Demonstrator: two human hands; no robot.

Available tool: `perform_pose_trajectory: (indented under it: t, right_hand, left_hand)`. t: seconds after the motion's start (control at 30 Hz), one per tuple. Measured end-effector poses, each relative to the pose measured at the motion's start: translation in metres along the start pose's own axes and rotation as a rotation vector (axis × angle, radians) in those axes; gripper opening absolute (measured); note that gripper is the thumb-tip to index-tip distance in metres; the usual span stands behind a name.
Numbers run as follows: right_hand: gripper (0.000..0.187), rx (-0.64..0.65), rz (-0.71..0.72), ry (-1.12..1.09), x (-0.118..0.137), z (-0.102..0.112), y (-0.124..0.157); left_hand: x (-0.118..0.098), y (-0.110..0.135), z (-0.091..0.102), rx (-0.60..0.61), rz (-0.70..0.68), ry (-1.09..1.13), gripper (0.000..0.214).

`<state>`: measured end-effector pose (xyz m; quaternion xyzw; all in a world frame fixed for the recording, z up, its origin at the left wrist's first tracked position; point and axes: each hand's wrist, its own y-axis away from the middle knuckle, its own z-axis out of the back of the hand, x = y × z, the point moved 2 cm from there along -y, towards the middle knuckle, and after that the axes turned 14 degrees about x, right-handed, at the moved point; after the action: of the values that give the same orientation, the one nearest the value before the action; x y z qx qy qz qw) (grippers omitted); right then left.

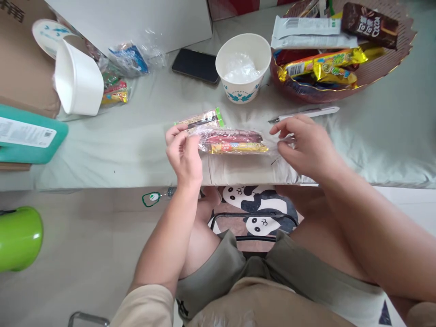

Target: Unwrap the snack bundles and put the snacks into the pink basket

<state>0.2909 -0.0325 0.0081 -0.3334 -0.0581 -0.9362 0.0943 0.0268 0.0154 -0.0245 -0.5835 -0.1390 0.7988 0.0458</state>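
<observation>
A clear plastic bag point(235, 140) with red and yellow stick-shaped snack packs inside is stretched between my hands, close to the table's front edge. My left hand point(185, 156) pinches its left end between thumb and fingers. At the other end, my right hand point(303, 143) has thumb and forefinger closed on the loose clear film. Just behind the bag lies a patterned snack packet point(204, 119) with a green end, partly covered by it. A white paper cup point(242, 86) with crumpled clear plastic inside stands farther back.
A scalloped bowl point(384, 79) of wrapped snacks stands at the back right, with a white pen-like cutter point(306, 113) before it. Behind lies a black phone point(195, 66). Leftward are a tipped white tub point(81, 81), bagged snacks point(116, 93) and a teal box point(34, 136).
</observation>
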Motion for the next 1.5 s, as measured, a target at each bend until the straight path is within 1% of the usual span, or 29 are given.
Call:
perform_pose_trajectory:
  t: [0.1, 0.17, 0.2, 0.27, 0.3, 0.33, 0.4, 0.43, 0.5, 0.57, 0.63, 0.7, 0.77, 0.87, 0.93, 1.03, 1.07, 1.13, 1.17, 1.23, 1.3, 1.37, 1.43, 1.5]
  right_hand:
    - [0.034, -0.017, 0.004, -0.002, -0.003, 0.006, 0.001]
    - [0.035, 0.000, 0.008, 0.025, -0.006, 0.007, 0.001]
    - [0.034, 0.008, 0.009, 0.048, -0.007, 0.007, 0.001]
    - [0.032, 0.003, 0.022, 0.108, -0.008, 0.006, 0.001]
    - [0.031, -0.007, 0.032, 0.140, -0.007, 0.005, 0.002]
    - [0.028, -0.014, 0.044, 0.169, -0.005, 0.005, 0.002]
    - [0.023, -0.015, 0.073, 0.204, 0.002, 0.002, 0.003]
    - [0.022, -0.011, 0.093, 0.207, 0.006, 0.001, 0.003]
    - [0.023, 0.009, 0.153, 0.187, 0.016, -0.004, 0.004]
    - [0.028, 0.054, 0.236, 0.153, 0.025, -0.011, 0.004]
    - [0.034, 0.103, 0.297, 0.132, 0.030, -0.020, 0.004]
    - [0.041, 0.129, 0.299, 0.149, 0.030, -0.029, 0.003]
    - [0.046, 0.145, 0.261, 0.195, 0.027, -0.035, 0.001]
    - [0.046, 0.160, 0.197, 0.247, 0.023, -0.038, -0.002]
    - [0.046, 0.147, 0.163, 0.257, 0.022, -0.036, -0.002]
    - [0.045, 0.137, 0.147, 0.263, 0.022, -0.035, -0.002]
    - [0.045, 0.137, 0.149, 0.264, 0.022, -0.035, -0.002]
    - [0.043, 0.134, 0.154, 0.259, 0.022, -0.035, -0.001]
    - [0.042, 0.132, 0.155, 0.253, 0.022, -0.035, -0.001]
    - [0.041, 0.131, 0.156, 0.237, 0.022, -0.035, -0.001]
    - [0.041, 0.137, 0.154, 0.223, 0.022, -0.034, -0.001]
    - [0.041, 0.145, 0.149, 0.219, 0.022, -0.034, -0.001]
    - [0.042, 0.149, 0.143, 0.221, 0.023, -0.034, -0.001]
    - [0.043, 0.150, 0.140, 0.221, 0.024, -0.034, -0.001]
  left_hand:
    - [-0.001, 0.001, 0.004, 0.005, 0.043, 0.049, 0.024]
    - [-0.005, 0.002, 0.003, 0.079, 0.068, 0.088, 0.016]
    - [-0.007, 0.003, 0.002, 0.147, 0.080, 0.087, 0.013]
    - [-0.011, 0.006, -0.002, 0.324, 0.094, 0.024, 0.023]
    - [-0.013, 0.008, -0.005, 0.414, 0.082, -0.043, 0.027]
    - [-0.016, 0.009, -0.006, 0.492, 0.052, -0.122, 0.026]
    - [-0.019, 0.012, -0.008, 0.590, -0.022, -0.252, 0.015]
    - [-0.020, 0.012, -0.009, 0.615, -0.048, -0.282, 0.009]
    - [-0.020, 0.012, -0.009, 0.640, -0.052, -0.261, 0.004]
    - [-0.020, 0.011, -0.010, 0.660, -0.021, -0.174, 0.007]
    - [-0.019, 0.010, -0.011, 0.671, 0.003, -0.084, 0.013]
    - [-0.018, 0.008, -0.012, 0.641, 0.016, -0.021, 0.019]
    - [-0.014, 0.005, -0.011, 0.555, 0.020, 0.000, 0.022]
    - [-0.005, 0.000, -0.006, 0.359, 0.079, 0.007, 0.022]
    - [0.000, -0.004, -0.002, 0.240, 0.126, -0.007, 0.020]
    - [0.000, -0.008, 0.003, 0.149, 0.108, -0.064, 0.022]
    - [0.000, -0.009, 0.005, 0.141, 0.095, -0.079, 0.022]
    - [0.000, -0.010, 0.008, 0.175, 0.110, -0.084, 0.019]
    - [0.001, -0.010, 0.008, 0.222, 0.133, -0.078, 0.015]
    - [0.004, -0.010, 0.007, 0.360, 0.178, -0.062, 0.008]
    - [0.007, -0.009, 0.005, 0.463, 0.186, -0.051, 0.019]
    - [0.011, -0.010, 0.003, 0.477, 0.171, -0.033, 0.021]
    - [0.015, -0.013, 0.001, 0.429, 0.158, -0.009, 0.025]
    - [0.018, -0.017, 0.001, 0.384, 0.141, 0.016, 0.033]
